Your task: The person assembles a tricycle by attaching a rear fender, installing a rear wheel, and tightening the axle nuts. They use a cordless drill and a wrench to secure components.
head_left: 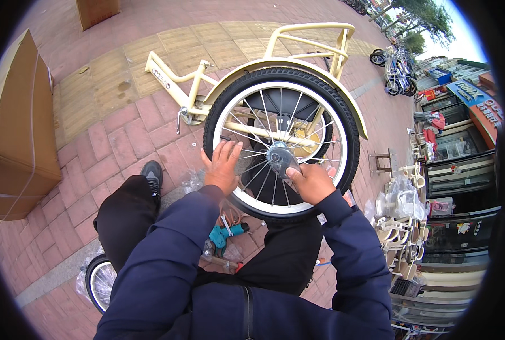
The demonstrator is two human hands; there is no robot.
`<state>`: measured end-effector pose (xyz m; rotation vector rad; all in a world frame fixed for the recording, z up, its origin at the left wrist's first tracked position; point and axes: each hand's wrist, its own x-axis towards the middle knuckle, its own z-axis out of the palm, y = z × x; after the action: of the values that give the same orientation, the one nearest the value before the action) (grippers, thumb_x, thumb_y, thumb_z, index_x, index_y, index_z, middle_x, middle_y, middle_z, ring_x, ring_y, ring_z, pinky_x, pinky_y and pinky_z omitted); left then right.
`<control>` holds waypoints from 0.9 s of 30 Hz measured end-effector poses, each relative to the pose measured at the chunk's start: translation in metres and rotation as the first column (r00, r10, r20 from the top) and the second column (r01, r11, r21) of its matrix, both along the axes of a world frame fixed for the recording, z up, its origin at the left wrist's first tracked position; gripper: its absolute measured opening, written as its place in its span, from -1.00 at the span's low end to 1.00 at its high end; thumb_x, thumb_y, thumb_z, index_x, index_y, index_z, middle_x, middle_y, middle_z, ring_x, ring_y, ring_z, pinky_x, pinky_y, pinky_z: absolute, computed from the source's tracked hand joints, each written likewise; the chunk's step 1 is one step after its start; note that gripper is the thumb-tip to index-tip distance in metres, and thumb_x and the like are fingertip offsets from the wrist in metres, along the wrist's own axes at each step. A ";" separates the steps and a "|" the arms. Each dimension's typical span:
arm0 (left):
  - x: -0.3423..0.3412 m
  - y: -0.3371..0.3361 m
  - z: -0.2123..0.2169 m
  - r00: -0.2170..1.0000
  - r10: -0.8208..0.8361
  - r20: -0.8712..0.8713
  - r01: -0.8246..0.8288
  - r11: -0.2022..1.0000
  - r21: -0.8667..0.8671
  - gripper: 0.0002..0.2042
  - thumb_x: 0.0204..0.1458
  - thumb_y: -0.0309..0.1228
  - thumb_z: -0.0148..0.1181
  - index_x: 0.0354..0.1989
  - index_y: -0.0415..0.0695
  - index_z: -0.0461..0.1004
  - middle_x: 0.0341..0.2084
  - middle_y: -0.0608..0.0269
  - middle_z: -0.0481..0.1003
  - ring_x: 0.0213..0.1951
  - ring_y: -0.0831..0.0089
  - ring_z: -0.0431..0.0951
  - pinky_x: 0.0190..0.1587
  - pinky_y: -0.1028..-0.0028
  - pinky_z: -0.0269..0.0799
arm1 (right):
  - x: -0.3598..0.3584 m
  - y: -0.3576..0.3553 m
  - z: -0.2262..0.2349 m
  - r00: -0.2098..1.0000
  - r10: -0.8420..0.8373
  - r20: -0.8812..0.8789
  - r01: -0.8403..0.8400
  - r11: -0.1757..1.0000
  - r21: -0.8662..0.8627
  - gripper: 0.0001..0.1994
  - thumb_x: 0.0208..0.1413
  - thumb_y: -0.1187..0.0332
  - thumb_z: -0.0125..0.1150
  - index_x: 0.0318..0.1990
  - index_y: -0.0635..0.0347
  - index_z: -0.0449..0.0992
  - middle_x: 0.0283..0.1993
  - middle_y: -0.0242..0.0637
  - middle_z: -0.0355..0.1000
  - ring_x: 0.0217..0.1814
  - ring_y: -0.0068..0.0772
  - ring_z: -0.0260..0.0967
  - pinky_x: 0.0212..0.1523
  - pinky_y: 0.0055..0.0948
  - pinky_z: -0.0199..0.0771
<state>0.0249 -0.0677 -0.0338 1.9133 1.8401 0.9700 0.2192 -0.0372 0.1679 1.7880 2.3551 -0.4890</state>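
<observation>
A cream tricycle-style frame [193,85] lies on the paving with a large spoked wheel [354,136] facing me, its tyre black and rim white. My left hand [224,168] rests at the wheel's left side by the rim and spokes, fingers spread and holding nothing. At the hub [276,153], my right hand [313,182] grips a dark grey, rounded, shiny piece [283,165] between thumb and fingers; its exact kind is unclear. This piece covers part of the hub. A cream mudguard [343,90] curves over the wheel's far side.
Between my legs lie a teal power tool [223,237] and clear plastic wrapping. A tall cardboard box [23,136] stands on the left, another box [97,11] farther off. A smaller wheel [97,283] lies at lower left. Cream parts [399,232] are heaped at the right, before shopfronts.
</observation>
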 end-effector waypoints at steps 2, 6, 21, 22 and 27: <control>0.000 -0.002 0.000 1.000 -0.014 0.008 0.014 1.000 -0.003 0.00 -0.36 -0.49 0.48 0.39 0.16 0.10 0.27 0.31 0.19 0.38 0.20 0.11 0.31 -0.46 -0.23 | -0.005 0.016 0.018 0.985 0.067 0.159 -0.055 0.995 -0.081 -0.44 0.28 -0.04 0.04 -0.40 0.40 0.59 -0.40 0.17 0.51 -0.26 0.22 0.50 -0.11 0.01 0.46; 0.000 -0.004 -0.001 1.000 -0.023 0.021 0.023 1.000 0.004 -0.02 -0.36 -0.50 0.44 0.39 0.12 0.12 0.28 0.28 0.18 0.39 0.17 0.09 0.32 -0.42 -0.28 | -0.018 0.041 0.036 0.930 0.187 0.316 -0.121 0.969 -0.215 -0.44 0.29 -0.05 0.03 -0.38 0.38 0.61 -0.37 0.14 0.53 -0.23 0.17 0.53 -0.09 -0.01 0.47; 0.001 -0.004 -0.002 1.000 0.005 0.019 -0.005 1.000 0.026 -0.08 -0.32 -0.54 0.37 0.37 0.15 0.17 0.24 0.32 0.21 0.36 0.22 0.12 0.30 -0.45 -0.22 | 0.010 -0.026 -0.042 0.952 -0.206 -0.226 0.207 0.978 -0.018 -0.46 0.30 0.00 0.03 -0.48 0.36 0.55 -0.55 0.08 0.46 -0.40 0.20 0.46 -0.28 0.02 0.39; 0.002 -0.005 -0.002 1.000 0.007 0.029 -0.008 1.000 0.019 -0.09 -0.32 -0.54 0.36 0.36 0.15 0.17 0.23 0.32 0.21 0.36 0.22 0.12 0.30 -0.45 -0.21 | 0.005 -0.037 -0.059 0.897 -0.331 -0.295 0.325 0.943 -0.071 -0.46 0.31 -0.02 0.03 -0.49 0.34 0.54 -0.59 0.02 0.45 -0.45 0.11 0.46 -0.31 -0.03 0.39; 0.005 -0.009 -0.005 0.999 0.018 0.030 -0.018 1.000 0.015 -0.11 -0.31 -0.52 0.35 0.36 0.13 0.18 0.24 0.32 0.21 0.36 0.22 0.12 0.28 -0.46 -0.21 | -0.036 -0.075 -0.116 0.340 -0.648 -0.682 0.577 0.716 -0.392 -0.49 0.38 -0.06 -0.05 -0.40 0.25 0.36 -0.70 -0.39 0.20 -0.79 -0.57 0.13 -0.78 -0.51 0.14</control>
<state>0.0298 -0.0769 -0.0393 1.8839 1.8413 1.0158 0.1829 -0.1119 0.0518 2.8256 1.7716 -1.8029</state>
